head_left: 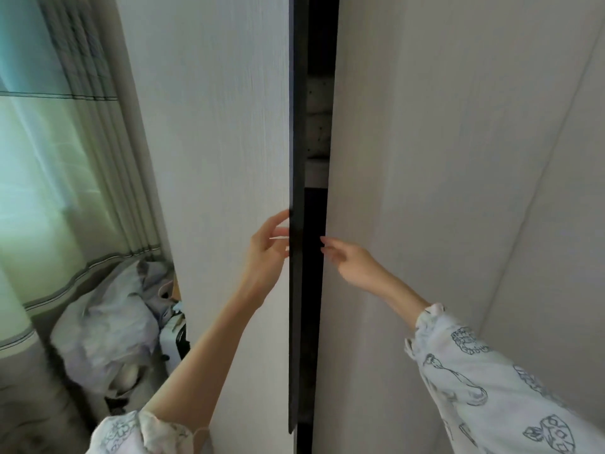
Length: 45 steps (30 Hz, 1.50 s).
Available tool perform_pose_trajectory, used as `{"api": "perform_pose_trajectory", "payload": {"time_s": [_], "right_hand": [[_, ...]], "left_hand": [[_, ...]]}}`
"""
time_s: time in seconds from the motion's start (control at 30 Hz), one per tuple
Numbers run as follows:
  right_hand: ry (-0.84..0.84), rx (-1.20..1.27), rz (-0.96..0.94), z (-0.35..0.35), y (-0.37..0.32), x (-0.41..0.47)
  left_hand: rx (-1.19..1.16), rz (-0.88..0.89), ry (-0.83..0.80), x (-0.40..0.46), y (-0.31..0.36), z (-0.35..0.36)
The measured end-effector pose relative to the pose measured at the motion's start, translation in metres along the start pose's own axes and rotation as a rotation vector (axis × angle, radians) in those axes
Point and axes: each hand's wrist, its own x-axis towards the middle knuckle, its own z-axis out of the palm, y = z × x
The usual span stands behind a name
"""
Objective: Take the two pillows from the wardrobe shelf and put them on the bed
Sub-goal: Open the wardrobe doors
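The white wardrobe stands just ahead, its two doors a narrow gap apart. Through the gap I see two pale pillows (318, 93) (318, 136) stacked on a white shelf (316, 173); most of each is hidden by the doors. My left hand (266, 249) holds the left door (212, 158) at its dark edge strip, which hides the fingertips. My right hand (347, 260) reaches to the inner edge of the right door (376, 158), fingers nearly straight and the tips touching the edge. The bed is out of view.
At the left, a striped curtain (82, 126) hangs over a bright window. Below it lie a pale stuffed bag (108, 326) and a white case (172, 342), close to the left door's swing. A plain wall (540, 158) sits at the right.
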Motion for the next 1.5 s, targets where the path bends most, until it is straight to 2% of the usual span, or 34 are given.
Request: {"api": "perform_pose_trajectory", "payload": {"time_s": [0.1,0.17,0.4,0.6,0.83,1.0,1.17,1.27,1.33,1.5], "right_hand": [[-0.107,0.297,0.002,0.021,-0.021,-0.028],[-0.171,0.403,-0.016,0.035,-0.037,-0.042],[-0.234,0.451,-0.065,0.068,-0.072,-0.078],[-0.374,0.455,-0.112,0.112,-0.107,-0.097],[-0.526,0.447,-0.176,0.184,-0.170,-0.105],[-0.532,0.448,-0.168,0.234,-0.204,-0.096],[-0.547,0.511,-0.110,0.257,-0.225,-0.079],[-0.541,0.518,-0.102,0.264,-0.230,-0.073],[-0.511,0.432,-0.138,0.263,-0.230,-0.070],[-0.344,0.259,-0.168,0.234,-0.213,-0.059]], "left_hand": [[-0.007,-0.007,0.053,-0.021,0.008,-0.011],[0.008,-0.017,0.058,-0.033,0.013,-0.021],[0.071,-0.020,0.129,-0.073,0.023,-0.064],[0.084,0.019,0.198,-0.101,0.028,-0.125],[0.205,0.019,0.390,-0.131,0.032,-0.212],[0.162,-0.025,0.417,-0.146,0.034,-0.264],[0.180,-0.062,0.299,-0.158,0.032,-0.301],[0.368,0.064,0.364,-0.169,0.025,-0.309],[0.520,0.156,0.395,-0.172,0.024,-0.310],[0.574,0.247,0.264,-0.151,0.023,-0.291]]}}
